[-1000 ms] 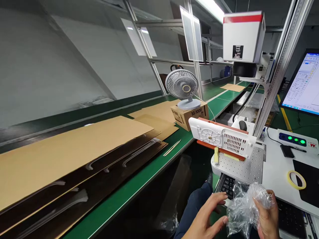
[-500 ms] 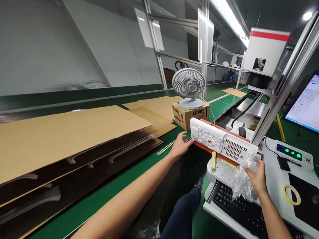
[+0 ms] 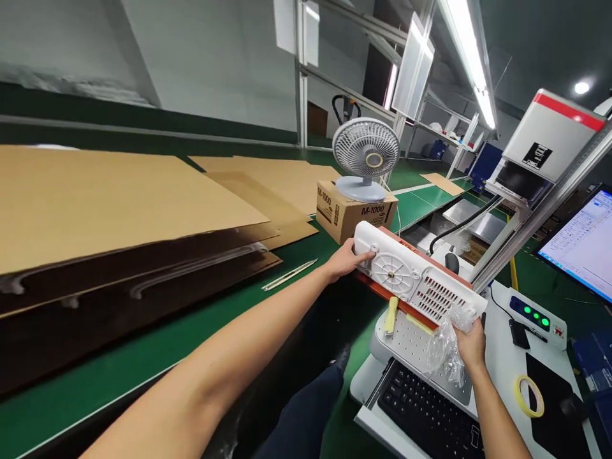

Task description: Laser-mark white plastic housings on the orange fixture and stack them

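A long white plastic panel [image 3: 415, 282] with a round spoked pattern and a slotted vent stands tilted on its long edge, against an orange-brown fixture [image 3: 421, 317]. My left hand [image 3: 344, 260] grips its left end, thumb across the front face. At the other end my right hand [image 3: 471, 347] has its fingers closed round the panel's lower right corner. Crumpled clear plastic film [image 3: 444, 357] hangs from that same hand, over the panel's corner. Below the fixture is a perforated metal plate [image 3: 406, 344] with a yellow strip [image 3: 391, 317] at its left.
A keyboard [image 3: 421, 408] lies in a pull-out tray. On the desk are a tape roll [image 3: 522, 398] and a box with green lights [image 3: 538, 312]. A red-banded machine head [image 3: 549, 137] hangs above. Cardboard sheets [image 3: 119, 197] and a fan [image 3: 367, 150] on a carton [image 3: 329, 213] stand leftward.
My left hand has gone from touching the panel's left edge to gripping that end. My right hand has closed on the right corner, film still in it. The camera view has turned.
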A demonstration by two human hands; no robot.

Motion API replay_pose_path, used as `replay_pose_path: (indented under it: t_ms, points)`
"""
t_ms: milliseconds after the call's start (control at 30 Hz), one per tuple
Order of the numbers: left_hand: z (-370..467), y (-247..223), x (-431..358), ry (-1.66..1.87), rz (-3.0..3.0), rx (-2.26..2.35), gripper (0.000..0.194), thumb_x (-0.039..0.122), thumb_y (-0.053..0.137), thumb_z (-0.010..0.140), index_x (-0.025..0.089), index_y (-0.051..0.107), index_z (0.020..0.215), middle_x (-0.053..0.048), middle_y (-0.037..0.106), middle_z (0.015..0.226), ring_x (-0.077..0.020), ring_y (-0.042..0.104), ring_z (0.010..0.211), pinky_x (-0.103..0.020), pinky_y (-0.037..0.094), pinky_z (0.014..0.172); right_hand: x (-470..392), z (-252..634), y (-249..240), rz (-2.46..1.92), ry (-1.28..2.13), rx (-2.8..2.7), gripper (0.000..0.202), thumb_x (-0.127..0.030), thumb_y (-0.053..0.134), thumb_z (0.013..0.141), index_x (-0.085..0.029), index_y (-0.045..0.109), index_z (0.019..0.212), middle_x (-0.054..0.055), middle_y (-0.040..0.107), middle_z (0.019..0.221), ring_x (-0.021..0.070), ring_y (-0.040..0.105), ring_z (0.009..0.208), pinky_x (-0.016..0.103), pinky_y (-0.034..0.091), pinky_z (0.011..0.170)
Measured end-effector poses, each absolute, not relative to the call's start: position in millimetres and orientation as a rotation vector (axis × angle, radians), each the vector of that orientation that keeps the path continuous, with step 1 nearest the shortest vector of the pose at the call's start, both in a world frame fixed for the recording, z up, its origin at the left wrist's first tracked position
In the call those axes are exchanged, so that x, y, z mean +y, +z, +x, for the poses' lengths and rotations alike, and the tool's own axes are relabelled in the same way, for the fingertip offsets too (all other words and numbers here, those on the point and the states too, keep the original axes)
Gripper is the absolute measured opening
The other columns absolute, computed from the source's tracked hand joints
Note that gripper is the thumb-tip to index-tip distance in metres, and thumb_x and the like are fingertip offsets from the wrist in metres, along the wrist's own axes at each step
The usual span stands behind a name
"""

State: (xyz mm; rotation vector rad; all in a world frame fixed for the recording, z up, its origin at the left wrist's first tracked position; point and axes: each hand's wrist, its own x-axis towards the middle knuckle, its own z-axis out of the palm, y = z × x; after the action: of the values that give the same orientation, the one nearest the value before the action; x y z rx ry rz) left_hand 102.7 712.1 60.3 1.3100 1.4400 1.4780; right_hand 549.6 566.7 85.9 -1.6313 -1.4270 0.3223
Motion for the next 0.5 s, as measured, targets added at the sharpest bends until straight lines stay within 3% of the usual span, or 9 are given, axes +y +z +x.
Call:
replay_pose_path:
  t_ms: [167,500]
  points:
    - [102.5,61.0,711.7,1.544,1.247,1.393,0.103,0.074,0.095,0.062,0.015,0.058,0.138,-0.016,0.069,0.137,-0.0334,0.064,0.121,-0.040,0.052,0.097,572.2,546.0,82.8,-1.732,0.214,-1.447,0.074,-0.060,0.068,0.071,-0.015,0.070,0.130,0.023,0.078,0.124,0.0438,0.073,0.117,0.048,0.056,0.096]
    - [102.7,65.6,711.6,1.609,1.167,1.334,0.104,0.066,0.099,0.064,0.014,0.057,0.143,-0.017,0.070,0.137,-0.0329,0.065,0.117,-0.040,0.054,0.094,574.0,543.8,81.9,-1.755,0.083,-1.486,0.072,-0.060,0.058,0.075,-0.011,0.071,0.125,0.028,0.076,0.123,0.0507,0.071,0.115,0.052,0.052,0.093]
